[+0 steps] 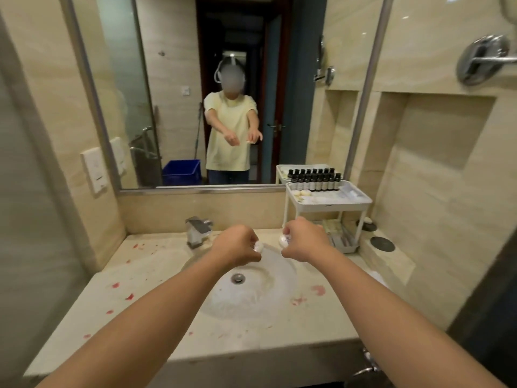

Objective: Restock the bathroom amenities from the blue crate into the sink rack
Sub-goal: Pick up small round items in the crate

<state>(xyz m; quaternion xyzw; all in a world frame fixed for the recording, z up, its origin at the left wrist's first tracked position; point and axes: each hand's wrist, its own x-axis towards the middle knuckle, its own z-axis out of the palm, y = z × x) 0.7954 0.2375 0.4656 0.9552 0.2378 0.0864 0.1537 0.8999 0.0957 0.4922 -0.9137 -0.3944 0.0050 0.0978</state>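
Both arms reach out over the sink basin (268,309). My left hand (237,245) grips a small white round item (258,247), likely a wrapped soap. A similar small white item (284,240) is gripped in my right hand (303,240). The white two-tier sink rack (361,201) stands at the back right of the counter, just beyond my right hand. Its top tray holds a row of dark-capped bottles (314,182), a few pale round soaps (302,193) and white packets. The blue crate (181,172) shows only as a reflection in the mirror, behind me.
A chrome faucet (197,229) stands left of my hands. Red specks dot the beige counter (112,303). Two dark round coasters (382,243) lie right of the rack. The rack's lower shelf holds flat packets (340,233). A wall niche sits at right.
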